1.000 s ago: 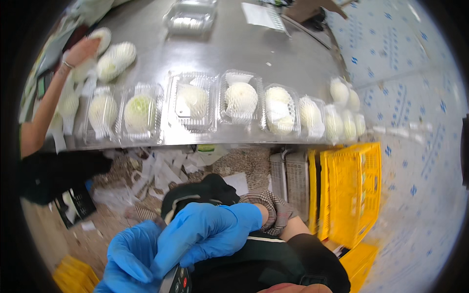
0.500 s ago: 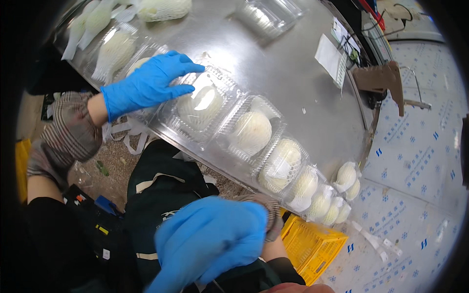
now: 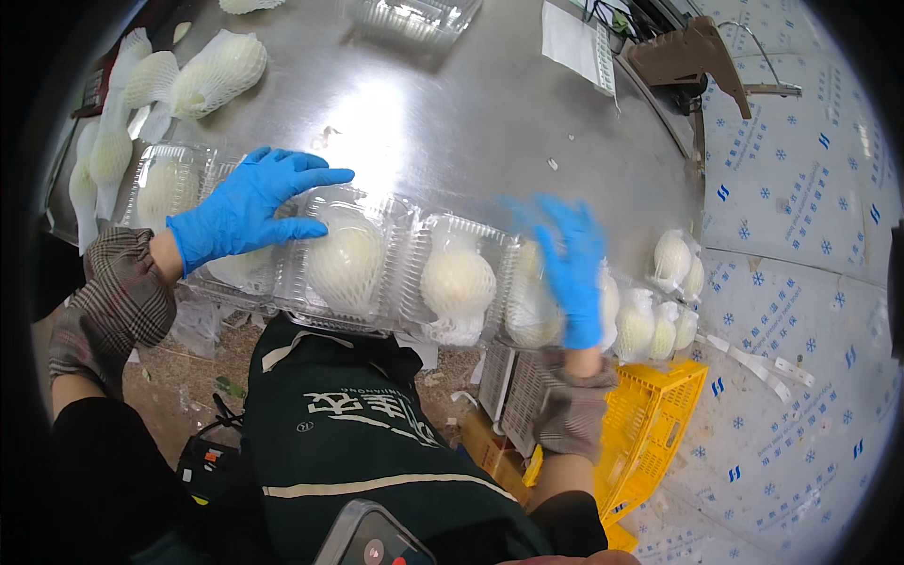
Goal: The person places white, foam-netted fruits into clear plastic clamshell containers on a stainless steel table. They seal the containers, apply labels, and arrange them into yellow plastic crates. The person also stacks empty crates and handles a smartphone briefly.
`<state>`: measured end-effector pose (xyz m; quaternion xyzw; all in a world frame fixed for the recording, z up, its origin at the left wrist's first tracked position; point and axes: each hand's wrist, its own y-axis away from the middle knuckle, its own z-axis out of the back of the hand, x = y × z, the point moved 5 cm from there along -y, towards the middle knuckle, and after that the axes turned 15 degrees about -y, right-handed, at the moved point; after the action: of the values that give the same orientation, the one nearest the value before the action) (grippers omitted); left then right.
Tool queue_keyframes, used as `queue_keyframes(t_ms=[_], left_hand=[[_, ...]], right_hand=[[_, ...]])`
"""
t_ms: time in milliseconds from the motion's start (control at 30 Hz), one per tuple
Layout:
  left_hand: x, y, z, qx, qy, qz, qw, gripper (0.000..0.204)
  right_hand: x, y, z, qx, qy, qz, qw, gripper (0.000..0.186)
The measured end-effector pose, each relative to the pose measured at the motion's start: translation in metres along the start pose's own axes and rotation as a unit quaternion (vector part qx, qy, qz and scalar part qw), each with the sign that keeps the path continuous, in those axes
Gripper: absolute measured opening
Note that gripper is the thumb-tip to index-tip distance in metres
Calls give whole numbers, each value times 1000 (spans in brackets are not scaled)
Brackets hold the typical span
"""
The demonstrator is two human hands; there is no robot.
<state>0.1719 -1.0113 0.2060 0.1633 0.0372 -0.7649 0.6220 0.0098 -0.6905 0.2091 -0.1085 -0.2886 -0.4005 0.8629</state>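
Note:
A row of clear plastic clamshell boxes runs along the table's near edge, each with a pale round fruit in a white foam net. My left hand (image 3: 247,209), blue-gloved, is open with its fingers stretched out over a box left of centre. Its fingertips reach the corner of the neighbouring box, which holds a netted fruit (image 3: 346,266). Another netted fruit (image 3: 458,284) lies in the box to the right of that. My right hand (image 3: 573,268), also gloved, is smeared by motion. Its fingers look spread and hold nothing visible, over the box with a netted fruit (image 3: 530,303).
Loose netted fruits (image 3: 218,75) lie at the table's far left. An unfilled clear box (image 3: 414,21) stands at the back. A brown bracket-like device (image 3: 692,58) juts over the right edge. Below right stands a yellow crate (image 3: 650,424); a phone (image 3: 372,541) shows at the bottom.
My right hand has risen from in front of my body to the boxes on the right, its fingers spreading. My left hand stays at the boxes. The whole view has shifted.

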Motion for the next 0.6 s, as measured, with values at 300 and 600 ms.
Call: queue_keyframes(t_ms=[300,600], left_hand=[[87,117,-12,-38,-223,336,914,48],[170,117,54,-236,86,227,941,39]], right_hand=[[-31,-45,19,132,166,-8,977,32],[66,-301,-85,36,202,272,940,25]])
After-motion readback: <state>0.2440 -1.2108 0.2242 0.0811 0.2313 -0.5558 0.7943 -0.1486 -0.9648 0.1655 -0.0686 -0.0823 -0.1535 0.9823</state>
